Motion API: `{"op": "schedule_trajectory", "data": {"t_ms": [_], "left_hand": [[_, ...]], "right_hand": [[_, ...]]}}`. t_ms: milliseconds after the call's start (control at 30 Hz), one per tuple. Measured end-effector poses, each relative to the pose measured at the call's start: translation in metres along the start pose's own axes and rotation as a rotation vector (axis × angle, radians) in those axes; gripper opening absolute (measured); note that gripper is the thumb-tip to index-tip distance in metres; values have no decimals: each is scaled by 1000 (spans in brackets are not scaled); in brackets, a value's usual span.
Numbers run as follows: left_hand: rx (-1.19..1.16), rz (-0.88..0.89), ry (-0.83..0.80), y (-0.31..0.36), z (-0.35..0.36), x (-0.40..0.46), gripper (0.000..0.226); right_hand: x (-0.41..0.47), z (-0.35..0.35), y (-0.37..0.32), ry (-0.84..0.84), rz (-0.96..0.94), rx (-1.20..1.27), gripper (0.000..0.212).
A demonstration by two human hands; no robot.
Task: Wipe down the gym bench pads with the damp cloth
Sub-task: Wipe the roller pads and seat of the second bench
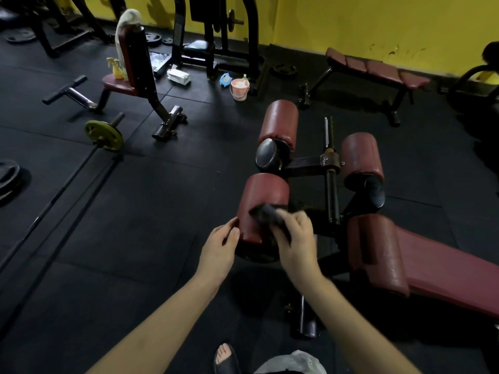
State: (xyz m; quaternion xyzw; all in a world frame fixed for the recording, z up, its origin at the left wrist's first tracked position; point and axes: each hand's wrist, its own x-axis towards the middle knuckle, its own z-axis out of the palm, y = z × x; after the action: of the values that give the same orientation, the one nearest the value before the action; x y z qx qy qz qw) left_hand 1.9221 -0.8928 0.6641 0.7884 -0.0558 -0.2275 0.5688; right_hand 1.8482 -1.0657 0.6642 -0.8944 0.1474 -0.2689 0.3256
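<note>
Right hand is clamped around a dark cloth, fingers curled over it, pressing it onto the near roller pad, the maroon cylinder closest to the camera on the left of the bench frame. The cloth is blurred, draped over the pad's lower right edge. Left hand sits just beside that same pad, thumb and fingertips touching its near end, fingers loosely bent and holding nothing.

Out from there: a second roller pad stands beyond the first, a third off to the right across the black crossbar, and a fourth at the head of the long maroon bench pad running off to the lower right.

Farther back on the black rubber floor, a pale pink bucket sits near a machine's base; something light fills it, though what it is cannot be told. A blue packet lies just beside it, a white box to its left. A yellow spray bottle stands on the seat of an upright bench, with a pale towel draped over the backrest
</note>
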Motion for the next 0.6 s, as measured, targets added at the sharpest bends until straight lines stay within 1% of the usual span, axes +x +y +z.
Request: {"op": "schedule_trajectory", "data": {"t_ms": [100,200,333,400,433,500,600], "left_hand": [[-29,-3,-3,-1,6,-2,42],[-68,-37,-36,-4,5,-1,42],[-101,-91,-85,-6,-3,0,44],[-97,-99,-79,-4,-5,0,46],[-94,-97,-68,-3,-5,-1,46],[-87,-94,-60,-4,-5,-2,45],[-108,-100,-55,-8,-2,-2,42]], "right_hand": [[-26,-10,-9,-39,-30,3,31],[11,1,-4,-29,-64,-32,27],[92,20,16,16,113,-15,32],[115,19,24,8,187,3,33],[116,18,25,1,194,4,33],[97,15,20,0,145,-20,33],[31,6,6,9,28,-28,29]]}}
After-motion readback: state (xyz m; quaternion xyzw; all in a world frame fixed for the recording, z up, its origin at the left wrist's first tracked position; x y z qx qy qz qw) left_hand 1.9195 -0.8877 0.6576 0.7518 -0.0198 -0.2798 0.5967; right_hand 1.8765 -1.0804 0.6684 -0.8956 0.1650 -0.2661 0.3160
